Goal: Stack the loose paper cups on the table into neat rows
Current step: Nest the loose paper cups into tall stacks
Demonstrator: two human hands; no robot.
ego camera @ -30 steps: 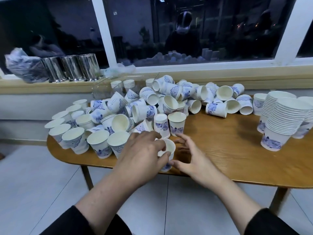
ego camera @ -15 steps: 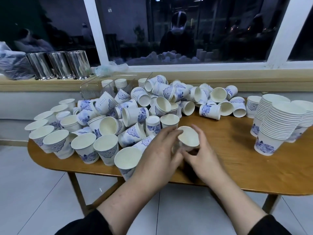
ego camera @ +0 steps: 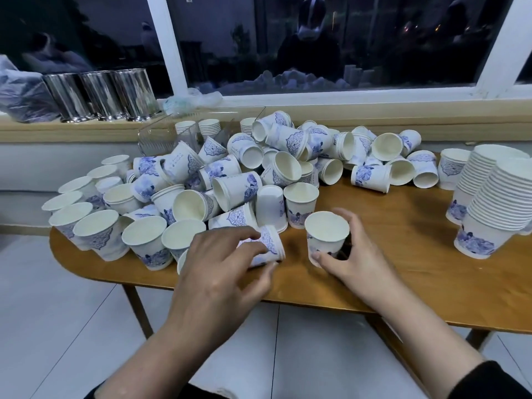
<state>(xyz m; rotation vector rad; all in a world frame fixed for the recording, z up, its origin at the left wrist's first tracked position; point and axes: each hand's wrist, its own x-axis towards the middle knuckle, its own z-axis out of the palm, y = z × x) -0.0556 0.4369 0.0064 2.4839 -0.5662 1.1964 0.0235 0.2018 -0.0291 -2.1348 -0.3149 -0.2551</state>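
A big heap of white paper cups with blue prints (ego camera: pixel 247 171) covers the left and middle of the wooden table (ego camera: pixel 403 254). My right hand (ego camera: pixel 357 254) holds an upright cup (ego camera: pixel 326 234) near the front edge. My left hand (ego camera: pixel 218 272) grips a cup lying on its side (ego camera: pixel 269 244), just left of the upright one. Two tall stacks of nested cups (ego camera: pixel 498 197) stand at the right end of the table. Several cups stand upright in a group at the left end (ego camera: pixel 95 226).
Three steel cylinders (ego camera: pixel 100 95) and a plastic bag (ego camera: pixel 20 96) sit on the window ledge behind. A clear plastic box (ego camera: pixel 161 136) with short cup stacks stands at the back of the table. The floor is white tile. Bare wood lies between the heap and the stacks.
My hands have parted: the right one keeps the upright cup and has set it lower on the table, the left has moved left and taken hold of a cup lying on its side.
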